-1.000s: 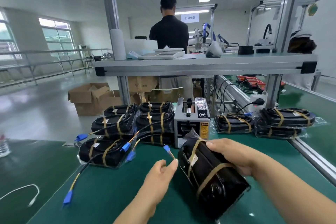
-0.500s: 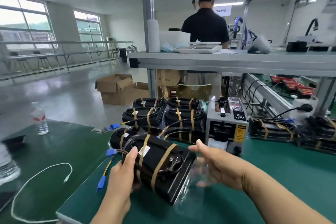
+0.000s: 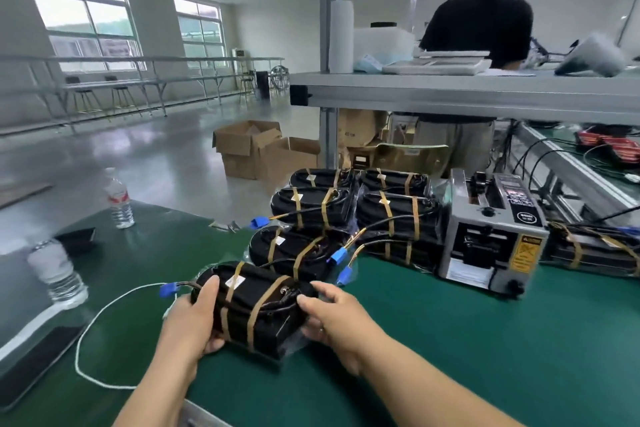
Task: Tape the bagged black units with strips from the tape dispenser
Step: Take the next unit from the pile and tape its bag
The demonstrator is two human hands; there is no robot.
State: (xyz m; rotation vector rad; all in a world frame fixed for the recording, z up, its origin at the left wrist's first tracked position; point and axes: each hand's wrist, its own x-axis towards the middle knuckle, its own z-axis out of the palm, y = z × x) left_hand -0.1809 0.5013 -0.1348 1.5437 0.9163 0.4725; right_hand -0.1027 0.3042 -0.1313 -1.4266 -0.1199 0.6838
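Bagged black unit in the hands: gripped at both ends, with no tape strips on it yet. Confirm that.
Not quite. The head view shows the bagged black unit already wrapped with two tan tape strips across its body. The rest is right: the left hand grips one end and the right hand grips the other.

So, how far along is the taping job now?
Done: the stacked units left of the tape dispenser carry tan tape bands, and so do the units on its right. In hand: left hand and right hand grip one unit, banded twice, near the stack. Left: no untaped unit is visible, so I cannot tell.
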